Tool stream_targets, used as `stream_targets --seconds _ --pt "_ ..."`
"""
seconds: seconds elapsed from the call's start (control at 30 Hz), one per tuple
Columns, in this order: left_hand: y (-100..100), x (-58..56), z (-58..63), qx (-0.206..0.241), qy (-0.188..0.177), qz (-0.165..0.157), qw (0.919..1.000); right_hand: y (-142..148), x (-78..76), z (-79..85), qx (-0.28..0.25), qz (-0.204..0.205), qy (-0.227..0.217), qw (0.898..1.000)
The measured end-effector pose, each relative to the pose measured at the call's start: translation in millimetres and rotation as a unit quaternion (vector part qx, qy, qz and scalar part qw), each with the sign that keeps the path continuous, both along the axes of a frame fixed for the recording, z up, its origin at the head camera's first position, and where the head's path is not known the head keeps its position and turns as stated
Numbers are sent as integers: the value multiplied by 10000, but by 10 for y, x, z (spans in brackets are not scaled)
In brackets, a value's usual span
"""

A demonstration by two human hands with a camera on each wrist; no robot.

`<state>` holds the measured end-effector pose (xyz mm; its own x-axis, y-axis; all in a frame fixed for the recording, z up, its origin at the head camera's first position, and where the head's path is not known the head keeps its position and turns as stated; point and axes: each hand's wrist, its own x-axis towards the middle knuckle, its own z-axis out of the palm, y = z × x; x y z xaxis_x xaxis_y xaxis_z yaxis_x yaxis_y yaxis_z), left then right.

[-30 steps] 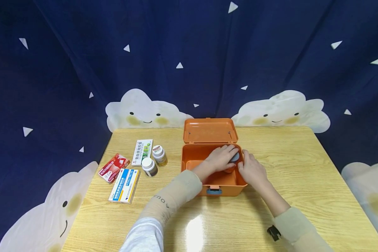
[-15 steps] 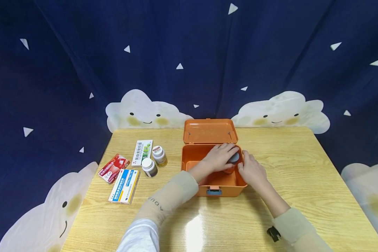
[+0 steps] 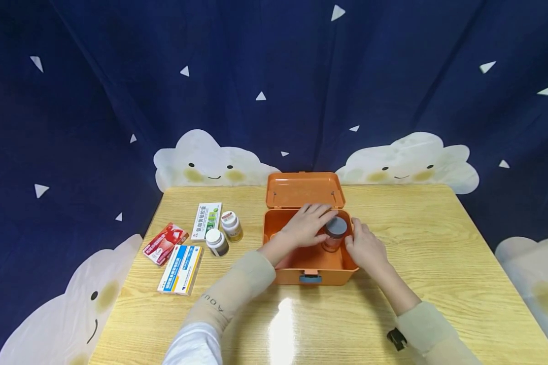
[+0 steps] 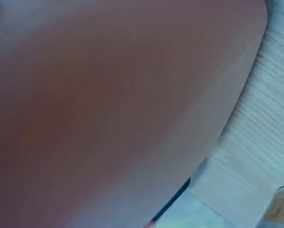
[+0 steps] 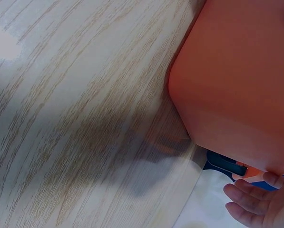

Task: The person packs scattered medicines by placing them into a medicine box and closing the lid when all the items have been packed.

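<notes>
Worktop (image 3: 420, 243): wood grain, glossy toward front edge. Box (image 3: 335, 277) near rear edge: smooth plastic, slight sheen. Jar cap (image 3: 335, 226): matt. Cartons (image 3: 180, 269) by left edge: printed card. Backdrop (image 3: 237, 61): cloth.

Left hand (image 3: 301, 228) over orange box (image 3: 285, 277), fingers extended; forearm (image 3: 237, 290) slants from box's front-left. Right hand (image 3: 367, 247) at box's right rim, grip hard to judge.

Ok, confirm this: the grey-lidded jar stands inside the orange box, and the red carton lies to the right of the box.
The side is wrong: in the head view, the red carton lies to the left of the orange box. The grey-lidded jar does stand inside it.
</notes>
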<state>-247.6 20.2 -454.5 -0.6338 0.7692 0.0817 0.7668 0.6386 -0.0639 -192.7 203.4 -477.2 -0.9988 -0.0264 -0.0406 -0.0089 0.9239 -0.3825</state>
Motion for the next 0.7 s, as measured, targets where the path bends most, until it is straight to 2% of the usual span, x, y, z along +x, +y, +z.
stream_targets --seconds 0.23,0.43,0.7 --pt "-134 -1 49 146 251 165 9994 0 -4 -10 -10 -34 -18 10000" --pt "-307 6 67 167 214 426 9987 2 -10 -17 -39 -40 -6 10000" --pt "-569 11 31 557 240 863 9944 0 -14 -13 -37 -70 -60 10000"
